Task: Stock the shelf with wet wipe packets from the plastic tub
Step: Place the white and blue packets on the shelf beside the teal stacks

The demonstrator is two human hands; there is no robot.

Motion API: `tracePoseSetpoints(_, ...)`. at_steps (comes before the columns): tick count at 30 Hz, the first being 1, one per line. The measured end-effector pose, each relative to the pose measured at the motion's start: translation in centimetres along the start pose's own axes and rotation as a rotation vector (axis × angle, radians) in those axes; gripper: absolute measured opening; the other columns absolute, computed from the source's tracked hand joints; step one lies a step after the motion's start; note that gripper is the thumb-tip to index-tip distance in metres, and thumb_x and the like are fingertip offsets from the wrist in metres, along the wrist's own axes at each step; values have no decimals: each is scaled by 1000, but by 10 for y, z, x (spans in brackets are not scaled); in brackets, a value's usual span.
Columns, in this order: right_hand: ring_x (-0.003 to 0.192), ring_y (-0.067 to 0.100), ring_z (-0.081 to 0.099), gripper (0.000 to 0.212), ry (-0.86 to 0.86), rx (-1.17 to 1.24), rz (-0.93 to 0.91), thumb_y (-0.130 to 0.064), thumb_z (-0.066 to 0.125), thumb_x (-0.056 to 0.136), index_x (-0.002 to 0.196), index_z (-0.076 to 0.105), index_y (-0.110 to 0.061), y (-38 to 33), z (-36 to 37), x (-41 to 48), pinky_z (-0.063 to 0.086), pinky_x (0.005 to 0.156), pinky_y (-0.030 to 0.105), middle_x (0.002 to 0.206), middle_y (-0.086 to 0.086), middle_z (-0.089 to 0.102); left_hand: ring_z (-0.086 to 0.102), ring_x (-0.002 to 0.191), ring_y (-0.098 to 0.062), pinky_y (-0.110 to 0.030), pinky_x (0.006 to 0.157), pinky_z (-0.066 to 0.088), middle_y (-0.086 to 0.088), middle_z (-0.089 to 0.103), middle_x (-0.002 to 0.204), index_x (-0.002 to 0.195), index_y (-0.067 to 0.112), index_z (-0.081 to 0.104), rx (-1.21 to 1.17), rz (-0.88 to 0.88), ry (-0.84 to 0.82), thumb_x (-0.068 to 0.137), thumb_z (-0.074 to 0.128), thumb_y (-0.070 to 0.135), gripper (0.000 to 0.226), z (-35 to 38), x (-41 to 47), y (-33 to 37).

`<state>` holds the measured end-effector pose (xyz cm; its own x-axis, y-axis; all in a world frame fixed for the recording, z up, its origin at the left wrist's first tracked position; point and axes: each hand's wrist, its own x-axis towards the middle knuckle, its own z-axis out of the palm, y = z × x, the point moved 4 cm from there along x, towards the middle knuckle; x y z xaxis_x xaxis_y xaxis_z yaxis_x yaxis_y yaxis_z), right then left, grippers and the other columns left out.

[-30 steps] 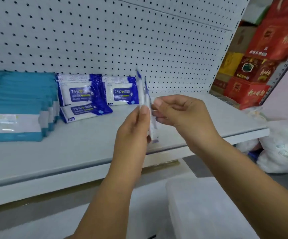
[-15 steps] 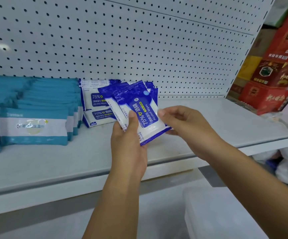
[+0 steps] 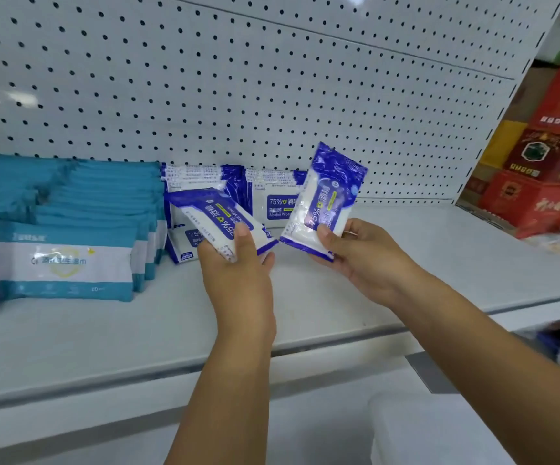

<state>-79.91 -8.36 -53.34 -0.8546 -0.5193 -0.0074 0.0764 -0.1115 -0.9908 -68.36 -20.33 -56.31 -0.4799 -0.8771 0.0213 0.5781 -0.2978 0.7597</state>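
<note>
A: What is sitting around the fingers, biggest thing first?

B: A white pegboard panel (image 3: 238,95) is rising behind them, and the white shelf (image 3: 406,263) is running beneath both hands.

A: And the plastic tub?

B: The plastic tub (image 3: 439,431) is sitting below the shelf, nearer the camera than the fingers, under the right forearm. Its contents are not showing.

A: What is lying off to the sides?

B: A stack of teal packets (image 3: 64,263) is lying on the shelf, well left of the left fingers. Red cartons (image 3: 533,203) are piling up far right of the right fingers, past the shelf's end.

A: Any stocked wipes?

B: Shelved blue packets (image 3: 272,203) are leaning against the pegboard just behind the fingers.

A: What are the hands doing?

B: The left hand (image 3: 238,283) is gripping the left packet (image 3: 218,223), thumb pressing on its front and fingers curling behind, the packet tilting up and leftward. The right hand (image 3: 366,260) is pinching the right packet (image 3: 329,199) by its lower end, thumb in front, fingers behind, so it is standing nearly upright above them. Their lower corners are coming close between the hands; I cannot tell if they are touching.
</note>
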Motion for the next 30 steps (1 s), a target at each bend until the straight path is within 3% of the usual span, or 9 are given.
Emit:
tracePoseSetpoints(3,95,26,73,35,-83,175,86,-6,69,90,122,56,0,11,11,5,62,80,36,119,18,71,73,103,-22,-40,85,62,0,70,117,113,27,57,36,-20,-70,104,55,25,10,5,2,-2)
tracePoseSetpoints(7,90,20,71,28,-181,-11,91,-18,73,87,112,64,-12,16,18,4,57,84,33,108,7,76,74,99,-17,-36,78,63,0,75,113,123,16,60,62,-5,-168,97,65,12,27,8,-1,-2)
tracePoseSetpoints(9,99,25,72,40,-214,-56,50,-21,77,80,117,64,-10,14,19,4,54,94,40,111,8,76,75,98,-20,-36,76,63,-2,75,112,125,14,61,84,24,-165,94,68,4,33,6,-1,0)
tracePoseSetpoints(13,102,20,73,63,-103,-1,-52,-27,83,69,123,55,-9,-1,3,15,56,94,37,112,5,75,75,95,-17,-37,74,64,4,76,107,118,18,64,210,67,-158,90,72,4,32,0,5,4)
tracePoseSetpoints(16,106,13,69,96,-3,-252,-155,-44,89,51,134,45,-23,-13,-12,27,58,91,35,120,-2,67,74,91,-11,-44,78,63,9,76,103,108,26,66,364,118,-174,87,76,9,29,-6,11,9)
tracePoseSetpoints(20,101,2,68,70,-199,-524,-170,-26,87,72,131,50,-29,-21,-7,34,56,68,18,116,-9,68,73,84,-3,-23,61,60,10,75,103,114,23,65,454,129,-219,87,77,11,32,-9,14,13)
tracePoseSetpoints(23,99,8,72,50,-376,-605,-109,-12,83,78,122,60,-18,-21,0,39,59,76,24,110,-6,74,71,87,0,-14,60,55,13,74,103,116,24,66,504,168,-231,86,78,14,34,-10,13,14)
tracePoseSetpoints(26,101,14,73,43,-382,-625,-125,-11,84,76,114,65,-13,-20,0,49,60,84,30,109,-2,76,71,90,-1,-15,66,56,13,74,105,115,25,67,503,215,-183,87,78,18,31,-11,15,14)
tracePoseSetpoints(30,93,14,75,33,-212,-563,-170,-14,86,77,104,67,-19,-14,-11,69,61,77,27,101,-3,77,73,92,-6,-32,79,61,12,75,103,105,32,67,377,241,-16,89,77,20,22,-22,19,18)
